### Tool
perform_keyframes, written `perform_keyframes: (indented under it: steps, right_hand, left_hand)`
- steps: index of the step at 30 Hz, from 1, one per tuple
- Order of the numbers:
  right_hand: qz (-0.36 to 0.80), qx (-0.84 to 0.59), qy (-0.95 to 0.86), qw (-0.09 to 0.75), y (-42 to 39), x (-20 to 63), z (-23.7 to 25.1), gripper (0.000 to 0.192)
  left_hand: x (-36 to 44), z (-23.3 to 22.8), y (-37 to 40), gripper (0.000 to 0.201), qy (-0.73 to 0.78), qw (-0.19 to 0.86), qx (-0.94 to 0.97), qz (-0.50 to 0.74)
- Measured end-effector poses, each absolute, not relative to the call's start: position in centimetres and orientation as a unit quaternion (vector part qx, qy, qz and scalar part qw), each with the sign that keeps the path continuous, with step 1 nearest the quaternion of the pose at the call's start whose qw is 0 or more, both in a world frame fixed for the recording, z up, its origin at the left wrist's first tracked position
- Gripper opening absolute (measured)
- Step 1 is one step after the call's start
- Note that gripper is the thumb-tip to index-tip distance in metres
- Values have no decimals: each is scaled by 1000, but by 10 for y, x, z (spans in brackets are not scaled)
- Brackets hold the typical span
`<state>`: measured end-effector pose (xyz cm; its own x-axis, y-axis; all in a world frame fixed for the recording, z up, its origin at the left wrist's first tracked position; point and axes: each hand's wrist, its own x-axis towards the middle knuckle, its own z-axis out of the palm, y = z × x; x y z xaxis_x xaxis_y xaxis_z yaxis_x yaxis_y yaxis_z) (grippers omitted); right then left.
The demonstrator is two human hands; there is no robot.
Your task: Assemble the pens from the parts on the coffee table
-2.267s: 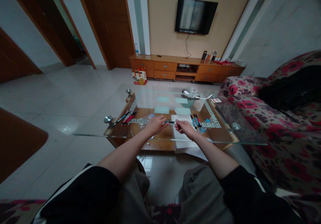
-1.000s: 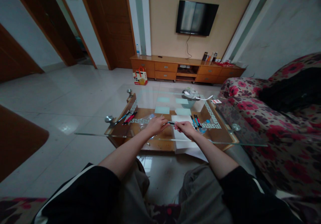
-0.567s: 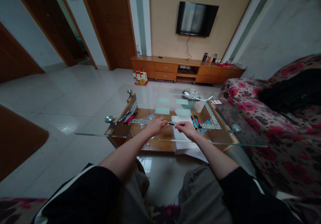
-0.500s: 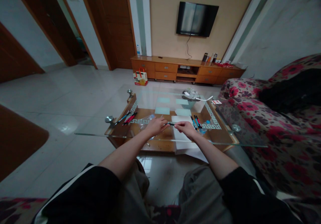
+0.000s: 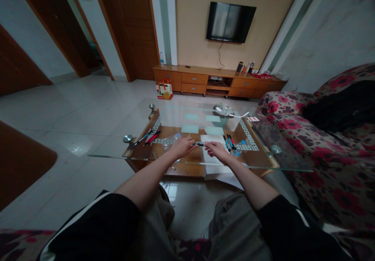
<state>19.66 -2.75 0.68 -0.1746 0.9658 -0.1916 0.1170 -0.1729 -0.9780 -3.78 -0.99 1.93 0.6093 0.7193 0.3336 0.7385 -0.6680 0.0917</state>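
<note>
Over the near part of the glass table (image 5: 111, 156), a dark pen (image 5: 200, 144) lies level between my two hands. My left hand (image 5: 184, 146) pinches its left end. My right hand (image 5: 216, 151) has its fingertips closed at the right end. On the tabletop to the left are blue pens (image 5: 143, 137) and red pens (image 5: 152, 137). Several blue, red and black pens (image 5: 229, 142) lie in a row right of my right hand. Clear plastic wrapping (image 5: 172, 139) sits partly behind my left hand. White paper (image 5: 208, 157) shows beneath my right hand.
A basket with plastic bags (image 5: 223, 114) shows beyond the table's far side. A red-and-white card (image 5: 253, 119) lies at the far right of the glass. A flowered sofa (image 5: 316, 136) borders the table on the right. A low cabinet (image 5: 193, 78) stands by the far wall.
My right hand's fingers have shifted slightly to the right along the pen, and more of the pen shows between the hands. My left hand stays almost where it was.
</note>
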Motion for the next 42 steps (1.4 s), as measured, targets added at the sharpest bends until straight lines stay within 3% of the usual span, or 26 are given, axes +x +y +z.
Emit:
perform_keyframes:
  steps: [4,23,42]
  right_hand:
    - [585,-518,-505,367,-25,198,3,49]
    - [487,-551,-576,357,-26,200,5,34]
    - [491,-537,-557,400,-23,202,1,32]
  left_hand:
    - [-38,20,-10,35,-401,28,-899,-175]
    - [-38,18,-9,34,-411,30,-891,-191]
    - [-40,18,-9,36,-426,24,-886,-181]
